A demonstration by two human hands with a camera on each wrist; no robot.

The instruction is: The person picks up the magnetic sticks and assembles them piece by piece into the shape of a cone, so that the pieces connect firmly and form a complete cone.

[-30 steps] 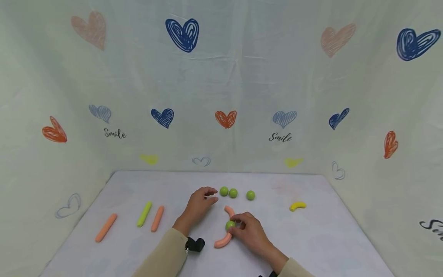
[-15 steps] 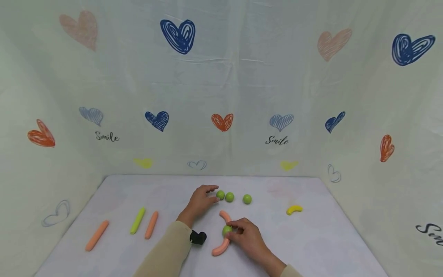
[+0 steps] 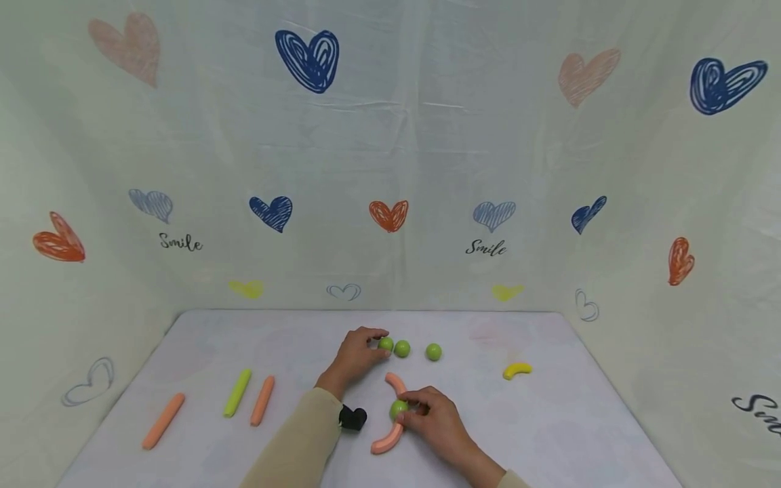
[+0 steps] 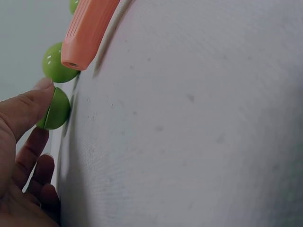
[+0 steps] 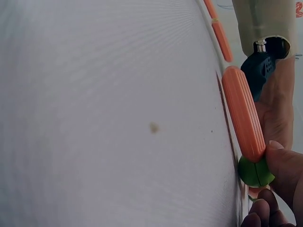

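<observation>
Since a second ago the left hand point(image 3: 356, 354) has crept toward twelve o'clock across the desk point(image 3: 549, 420), and now its thumb and fingers pinch the leftmost green ball point(image 3: 385, 343) of the far row, with its two neighbours point(image 3: 401, 348) trailing off at three o'clock. Right hand point(image 3: 436, 419) pinches another green ball point(image 3: 398, 409), held against the inner side of the curved orange piece point(image 3: 390, 434). That piece runs from twelve to seven o'clock, its hollow facing three o'clock toward the right hand, which is the nearer one.
</observation>
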